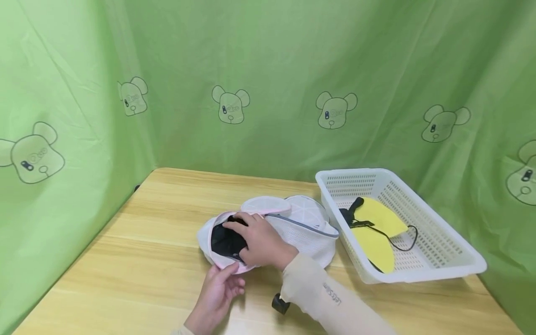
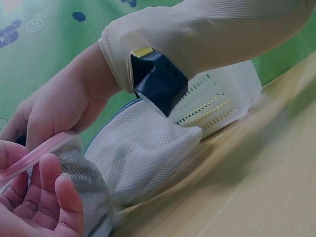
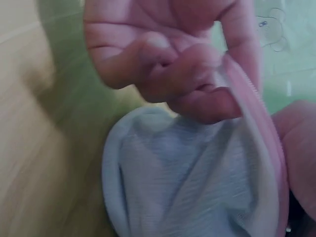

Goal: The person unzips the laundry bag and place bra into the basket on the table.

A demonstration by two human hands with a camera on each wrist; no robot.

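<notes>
A white mesh laundry bag (image 1: 205, 232) with a pink zipper edge lies on the table, its mouth open. Black cloth (image 1: 224, 239) shows inside it. With thumb and fingers my left hand (image 1: 217, 293) pinches the near pink rim; the left wrist view shows the zipper edge (image 2: 39, 154) between them. My right hand (image 1: 264, 239) reaches over the opening, index finger and thumb spread apart against the black cloth. Its other fingertips are partly hidden at the far rim. Beside it lies a second white mesh bag (image 1: 301, 237) with a grey-blue zipper, its flap folded back.
A white perforated plastic basket (image 1: 439, 232) stands at the right, holding yellow pieces (image 1: 378, 216) and a black strap with a cord (image 1: 383, 232). A black wrist device (image 1: 280, 303) sits under the right sleeve. Green curtains (image 1: 276, 153) hang behind the wooden table (image 1: 146, 260).
</notes>
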